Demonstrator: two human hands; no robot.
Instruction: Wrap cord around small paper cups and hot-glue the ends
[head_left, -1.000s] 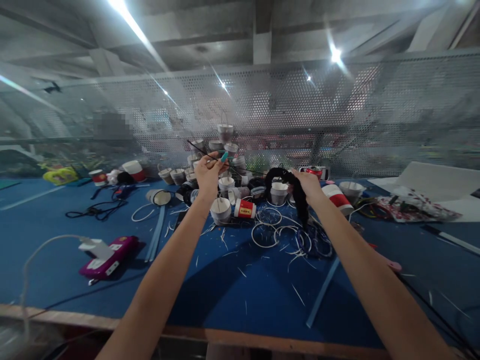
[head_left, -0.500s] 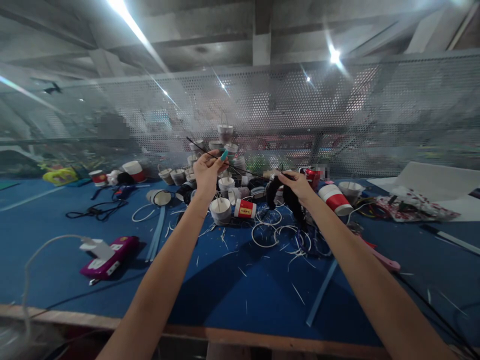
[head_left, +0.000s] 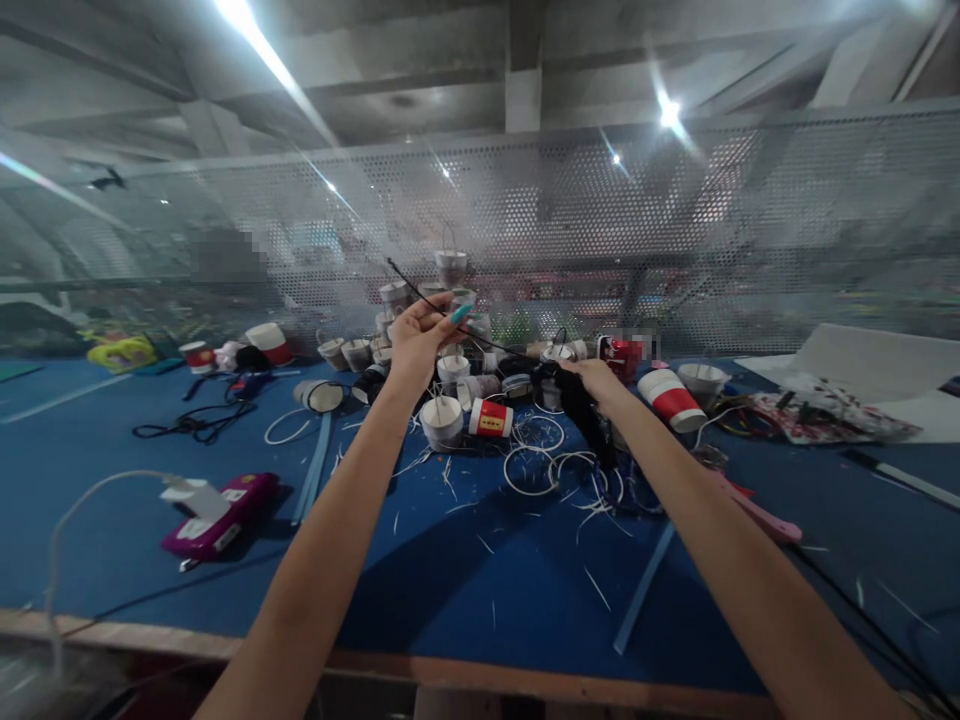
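Note:
My left hand (head_left: 421, 340) pinches a thin black stick (head_left: 492, 344), held slanting above the table with its tip up at the left. A teal nail shows on its thumb. At the stick's lower right end, my right hand (head_left: 591, 382) is closed on a black fuzzy strip (head_left: 583, 412), which hangs down from the fingers. Whether the strip is wound round the stick there, I cannot tell. Behind both hands stand several grey-white cups (head_left: 441, 422), some piled up, and a red-and-white paper cup (head_left: 491, 418) lies on its side.
White rings (head_left: 531, 470) and thin scraps litter the blue table (head_left: 450, 590). A purple box (head_left: 219, 515) with a white charger is at the left. At the right are a red-and-white cup (head_left: 671, 400), a pink-handled tool (head_left: 765, 512) and a plastic bag (head_left: 817, 412). Mesh (head_left: 570, 220) rises behind.
My left hand has shifted slightly right along with the stick, whose tip now points a little higher. The fuzzy strip, looped before, now hangs more bunched below my right hand.

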